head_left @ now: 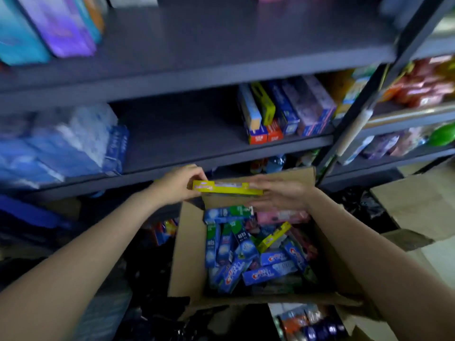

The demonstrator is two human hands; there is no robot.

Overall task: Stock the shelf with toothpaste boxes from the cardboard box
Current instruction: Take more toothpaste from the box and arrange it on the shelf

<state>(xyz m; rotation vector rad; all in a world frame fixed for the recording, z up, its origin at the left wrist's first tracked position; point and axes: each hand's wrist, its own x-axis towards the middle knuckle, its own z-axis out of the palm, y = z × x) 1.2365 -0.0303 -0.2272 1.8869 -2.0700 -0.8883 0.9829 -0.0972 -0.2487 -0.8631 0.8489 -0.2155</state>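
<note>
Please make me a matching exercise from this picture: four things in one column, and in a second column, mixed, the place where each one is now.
Things:
1. yellow toothpaste box
2. pink toothpaste box
3. row of upright boxes
4. purple pack

Places:
A. top shelf, at the left
B. inside the cardboard box
C. between the left hand and right hand, above the cardboard box
D. middle shelf, at the right

Pairs: 1-C, 2-B, 3-D, 4-A

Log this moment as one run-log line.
stage: box lifted | left hand: grips yellow toothpaste box | right hand: on its other end | cardboard box: many left
</note>
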